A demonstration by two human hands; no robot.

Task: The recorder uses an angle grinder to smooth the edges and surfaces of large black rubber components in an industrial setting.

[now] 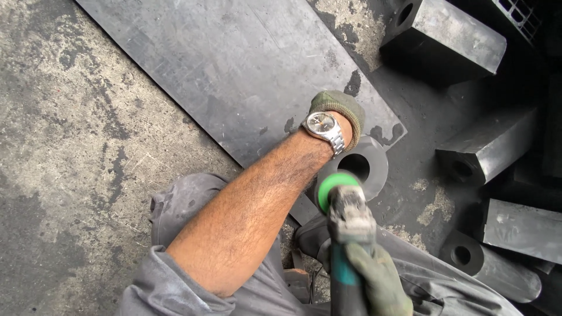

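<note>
Grinder (346,234) work is shown from above: the right hand (380,281), in an olive glove, is wrapped closed around the teal-and-black body of an angle grinder, whose grey gear head and green disc guard (333,184) point away from that hand toward a black cylindrical block (366,161) with a round centre bore. The guard lies at the near rim of the block; whether the disc touches it cannot be told. The left hand (339,108), also gloved in olive, rests on the far upper side of the same block, just beyond the guard; its fingers are hidden behind the wrist, so its grip cannot be told. A steel wristwatch (324,127) sits on the bare left forearm just behind that hand. Directly beyond and to the left of the left hand lies a large dark flat sheet (234,64) on the stained concrete floor (64,146). Well to the right of both hands lie several dark rectangular blocks (486,146), each with a round hole, and a second cylinder (492,266).
</note>
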